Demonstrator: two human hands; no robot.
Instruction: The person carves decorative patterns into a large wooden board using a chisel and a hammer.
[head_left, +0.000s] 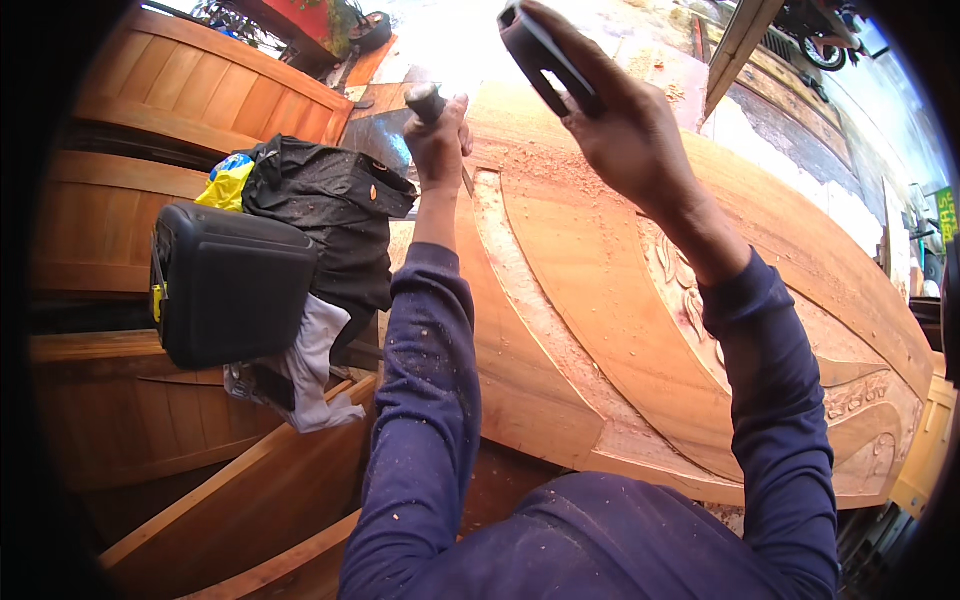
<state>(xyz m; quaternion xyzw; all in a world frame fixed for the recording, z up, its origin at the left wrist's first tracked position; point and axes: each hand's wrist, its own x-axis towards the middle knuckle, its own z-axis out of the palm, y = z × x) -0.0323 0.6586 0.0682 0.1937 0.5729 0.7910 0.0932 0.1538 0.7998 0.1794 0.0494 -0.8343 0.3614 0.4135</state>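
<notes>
My left hand (438, 145) is closed around a chisel (426, 102). Its dark handle end sticks up above my fist, and a thin bit of blade shows below, beside a carved groove. Raised higher and to the right, my right hand (625, 140) grips a dark tool (540, 55) with a long slot in it; its exact kind is unclear. Both hands are over a large wooden panel (590, 290), carved with curved grooves and leaf shapes (685, 285). Wood chips (560, 165) lie scattered across its far part.
Left of my left arm, a black hard case (235, 285) stands by a black bag (320, 185), a yellow packet (225, 190) and a pale cloth (318, 375). Wooden doors (205, 75) lie behind them. A motorcycle (822, 45) is at the far right, beyond a wooden post (735, 55).
</notes>
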